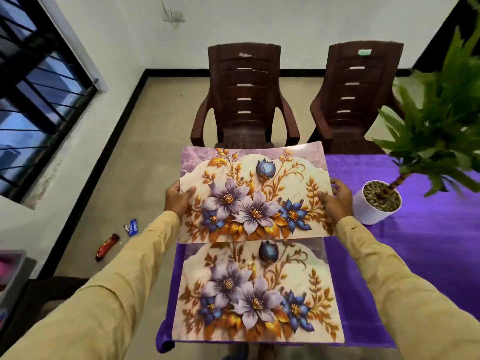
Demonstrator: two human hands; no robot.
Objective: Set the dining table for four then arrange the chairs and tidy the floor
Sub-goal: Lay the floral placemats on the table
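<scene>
A floral placemat [255, 193] with purple and blue flowers is held above the far end of the table. My left hand [179, 197] pinches its left edge and my right hand [337, 198] pinches its right edge. A second identical placemat [257, 294] lies flat on the purple tablecloth [428, 242] at the near end. Two dark brown plastic chairs stand beyond the table, one [244, 94] straight ahead and another [355, 92] to its right.
A white pot with a green plant [378, 203] stands on the table right of the held mat. On the floor at the left lie a red wrapper [107, 247] and a blue-white wrapper [132, 227]. A barred window [39, 94] fills the left wall.
</scene>
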